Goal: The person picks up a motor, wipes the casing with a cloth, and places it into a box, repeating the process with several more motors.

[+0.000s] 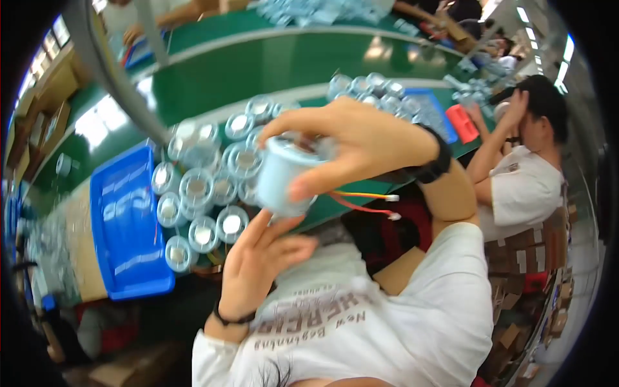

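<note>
Held part: one pale blue cylinder (282, 184), raised above the near edge of the green table (238, 71), in front of the clustered parts.
Right hand (358, 138): thumb and fingers pinch the cylinder from its two sides; a dark watch (437, 155) circles the wrist.
Left hand (258, 255): fingers loosely spread just under the cylinder's lower end; blur hides whether a fingertip touches it. One dark band (233, 317) is on the wrist.
Leads: two strands show, one yellow (364, 195) and one red (361, 208), each with a white plug; their upper ends are hidden behind the right hand.
Clustered parts (196, 187): more than a dozen near the table's near edge; overlap prevents an exact count. A second group (367, 87) lies farther right, partly covered by the hand.
Trays: two blue ones on this table, a left tray (132, 219) beside the cluster and a right tray (433, 115), partly hidden.
Red block (462, 124): one, just beside the right tray.
Cylinder's look: smooth-walled, tilted, rimmed on top, with something reddish-brown inside, too blurred to identify.
</note>
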Demonstrator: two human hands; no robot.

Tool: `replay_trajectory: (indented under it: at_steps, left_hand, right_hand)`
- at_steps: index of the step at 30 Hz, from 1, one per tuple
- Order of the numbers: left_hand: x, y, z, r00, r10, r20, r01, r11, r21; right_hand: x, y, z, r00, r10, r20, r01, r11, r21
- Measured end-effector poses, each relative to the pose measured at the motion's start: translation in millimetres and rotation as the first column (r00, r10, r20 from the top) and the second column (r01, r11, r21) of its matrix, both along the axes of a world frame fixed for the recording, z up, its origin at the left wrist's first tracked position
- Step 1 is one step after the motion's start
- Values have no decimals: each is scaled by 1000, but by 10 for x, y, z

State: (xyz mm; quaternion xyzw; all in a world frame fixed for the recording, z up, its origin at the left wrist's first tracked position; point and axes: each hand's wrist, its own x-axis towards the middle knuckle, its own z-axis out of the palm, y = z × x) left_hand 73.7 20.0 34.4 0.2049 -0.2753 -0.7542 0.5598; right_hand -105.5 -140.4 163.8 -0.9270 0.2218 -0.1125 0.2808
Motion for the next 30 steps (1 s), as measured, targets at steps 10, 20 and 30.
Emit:
replay_trajectory:
  at_steps: [10, 20, 30]
  left_hand:
    - [-248, -5, 10, 990, -114, -84, 120, 990, 71]
    - [-241, -17, -209, 668, 661, 342, -313, 666, -677]
    - [-173, -121, -323, 185, 956, 229, -169, 260, -951]
  right_hand:
    - [-403, 433, -497, 972, -184, 148, 117, 920, 374]
    - [-421, 610, -494, 987, -149, 59, 136, 972, 190]
    - [-406, 663, -419, 949, -305, 77, 296, 948, 117]
